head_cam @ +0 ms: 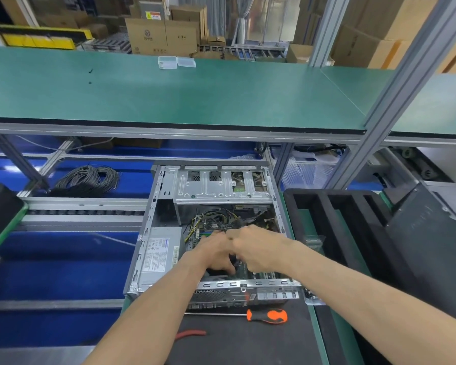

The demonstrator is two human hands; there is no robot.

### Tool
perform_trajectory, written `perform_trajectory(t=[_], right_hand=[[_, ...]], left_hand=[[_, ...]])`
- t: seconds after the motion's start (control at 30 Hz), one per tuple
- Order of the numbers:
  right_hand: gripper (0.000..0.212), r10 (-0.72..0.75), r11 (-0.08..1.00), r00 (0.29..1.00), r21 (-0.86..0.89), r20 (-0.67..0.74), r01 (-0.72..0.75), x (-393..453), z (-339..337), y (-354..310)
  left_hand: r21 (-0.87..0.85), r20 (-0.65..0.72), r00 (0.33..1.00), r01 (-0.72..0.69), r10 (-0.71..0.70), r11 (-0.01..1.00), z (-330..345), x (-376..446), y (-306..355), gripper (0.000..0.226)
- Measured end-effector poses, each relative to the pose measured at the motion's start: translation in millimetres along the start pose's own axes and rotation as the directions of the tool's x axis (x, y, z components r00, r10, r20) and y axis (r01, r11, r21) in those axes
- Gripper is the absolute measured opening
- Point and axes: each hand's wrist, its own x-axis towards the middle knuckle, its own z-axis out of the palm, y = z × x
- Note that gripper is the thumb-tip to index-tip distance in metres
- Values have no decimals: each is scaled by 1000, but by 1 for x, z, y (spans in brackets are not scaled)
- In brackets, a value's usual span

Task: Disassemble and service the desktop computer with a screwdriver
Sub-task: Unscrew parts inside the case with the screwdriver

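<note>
Both hands reach into the open desktop computer case point(211, 230), which lies on its side on a dark mat point(248, 338) in the middle of the work line, and they cover whatever part they are working on. The left hand point(216, 252) has its fingers curled down into the case, thumb low near the rear edge; what it grips is hidden. The right hand point(256, 248) is curled beside it, the two touching at the knuckles, and whether it grips anything I cannot tell. A tangle of cables point(219, 219) shows just beyond the fingers; the board below is mostly covered. One power supply point(159, 255) sits along the case's left side, and one metal drive cage point(223, 187) spans the far end. One screwdriver point(248, 315) with an orange-and-black handle lies untouched on the mat just before the case. Red plier handles point(191, 334) poke out from under the left forearm, the jaws hidden. Two clear plastic boxes point(177, 61) rest on the green shelf point(195, 96) above, and one coil of wire point(88, 180) lies to the left.
</note>
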Motion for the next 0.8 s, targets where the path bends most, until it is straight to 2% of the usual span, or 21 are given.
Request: perform_trajectory(t=[0.07,0.13,0.2,0.27,0.33,0.43,0.5,0.57,0.67,0.73,0.8], right_hand=[[29,45,998,999,50,-4,-44,0,-3,6],[22,177,973,984,157,-15,-172,-2,-4,12],[17,266,945,963,185,39,-269,-3,-3,12],[13,247,954,968,165,38,-250,-2,0,7],[8,141,982,989,119,41,-144,-2,1,3],[22,33,989,998,142,56,-40,-5,-3,11],[22,86,973,996,211,29,-91,-8,-3,20],[22,225,933,974,288,6,-217,-10,0,24],[28,347,907,938,246,23,-341,-6,5,19],[20,320,923,947,214,31,-319,-1,3,12],[19,215,965,976,149,25,-216,3,-1,4]], left_hand=[[-38,-7,1000,7,-7,999,1,1,-1,41],[-37,-13,1000,13,-14,999,-1,1,-2,41],[-30,-13,1000,14,-14,999,-2,1,-2,37],[-32,-9,1000,9,-9,999,-1,2,-2,40],[-32,-16,1000,-1,1,999,0,1,-2,48],[-47,-12,1000,-7,7,999,1,2,-3,47],[-52,-12,1000,-7,6,999,0,2,-4,42],[-53,-9,1000,-5,4,999,-2,2,-4,32],[-44,-6,1000,-3,3,999,-2,3,-4,32],[-35,-8,1000,-3,3,999,-1,4,-4,38],[-29,-23,1000,6,-7,1000,1,3,-3,42]])
